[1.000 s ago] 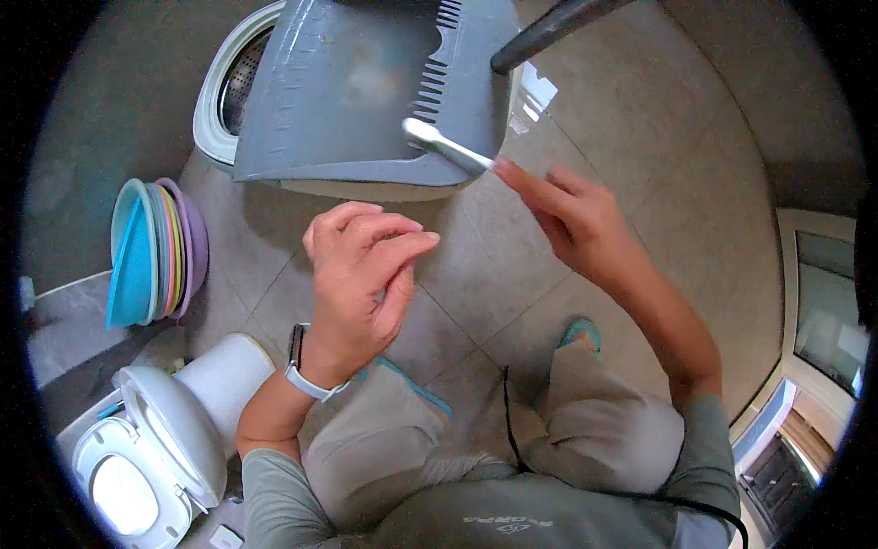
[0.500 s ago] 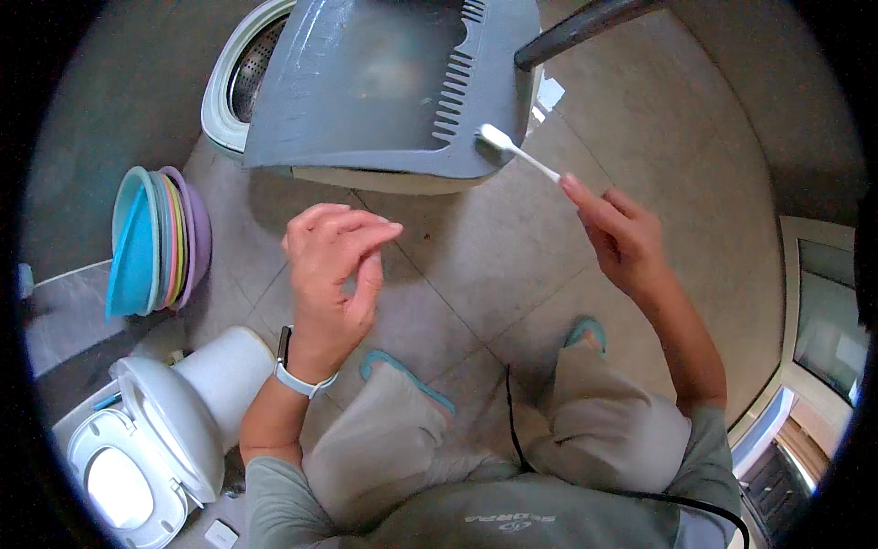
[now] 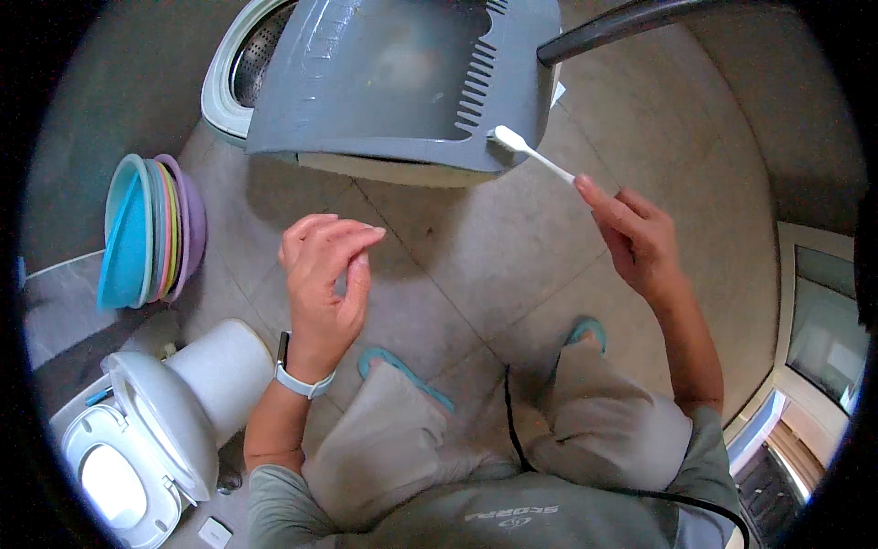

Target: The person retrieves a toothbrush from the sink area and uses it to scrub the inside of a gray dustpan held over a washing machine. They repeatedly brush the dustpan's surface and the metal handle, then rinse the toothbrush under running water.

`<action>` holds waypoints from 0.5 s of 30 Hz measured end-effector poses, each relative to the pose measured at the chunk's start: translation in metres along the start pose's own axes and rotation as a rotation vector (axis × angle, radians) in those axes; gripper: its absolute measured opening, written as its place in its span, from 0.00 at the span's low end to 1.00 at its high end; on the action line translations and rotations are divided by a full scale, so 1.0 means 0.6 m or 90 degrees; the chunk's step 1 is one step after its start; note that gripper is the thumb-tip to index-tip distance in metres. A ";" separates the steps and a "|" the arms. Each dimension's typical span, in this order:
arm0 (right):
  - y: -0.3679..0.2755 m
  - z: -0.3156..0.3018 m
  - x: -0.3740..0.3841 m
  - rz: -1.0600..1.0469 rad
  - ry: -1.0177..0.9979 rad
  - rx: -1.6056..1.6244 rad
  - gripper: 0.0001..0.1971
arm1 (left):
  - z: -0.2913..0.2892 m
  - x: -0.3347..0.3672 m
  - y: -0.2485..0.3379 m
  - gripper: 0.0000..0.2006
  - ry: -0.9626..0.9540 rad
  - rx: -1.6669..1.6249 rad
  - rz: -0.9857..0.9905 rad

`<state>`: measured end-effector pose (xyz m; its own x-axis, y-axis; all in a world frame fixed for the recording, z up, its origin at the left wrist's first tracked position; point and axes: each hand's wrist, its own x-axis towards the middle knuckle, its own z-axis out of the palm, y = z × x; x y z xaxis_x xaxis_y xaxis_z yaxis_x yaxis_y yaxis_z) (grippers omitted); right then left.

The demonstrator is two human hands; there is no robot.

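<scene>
My right hand [image 3: 640, 238] is closed around the handle end of a white toothbrush [image 3: 540, 160]. The brush head rests at the near right corner of a grey plastic piece [image 3: 366, 147], beside a row of comb-like slots; whether the bristles press on it I cannot tell. Wet, shiny patches show on the grey piece, which has a pale lower part [image 3: 393, 171] beneath its near edge. My left hand [image 3: 325, 270] hovers over the floor with nothing in it, fingers bent and the thumb apart from the fingertips. A watch with a light band [image 3: 306, 385] sits on that wrist.
A white rim with a perforated metal drum [image 3: 249, 73] stands behind the grey piece. A dark bar [image 3: 631, 35] juts out at its right. Stacked coloured basins [image 3: 151, 229] lean at the left wall, above a white toilet [image 3: 169, 412]. Tiles [image 3: 439, 311] cover the floor.
The brush head, my right hand and the grey piece's right edge appear slightly further right in the picture. My left hand has shifted a little left and down. The toothbrush stays held.
</scene>
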<state>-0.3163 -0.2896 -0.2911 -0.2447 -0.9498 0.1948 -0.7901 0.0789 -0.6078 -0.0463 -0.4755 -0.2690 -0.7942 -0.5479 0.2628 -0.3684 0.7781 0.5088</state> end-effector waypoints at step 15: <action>-0.024 0.005 0.063 -0.047 0.005 -0.032 0.30 | 0.021 0.007 0.011 0.13 -0.014 -0.071 -0.017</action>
<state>-0.3126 -0.3276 -0.2777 -0.1889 -0.9513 0.2437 -0.8335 0.0241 -0.5520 -0.0579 -0.4689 -0.2751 -0.7954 -0.5607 0.2300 -0.3355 0.7235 0.6034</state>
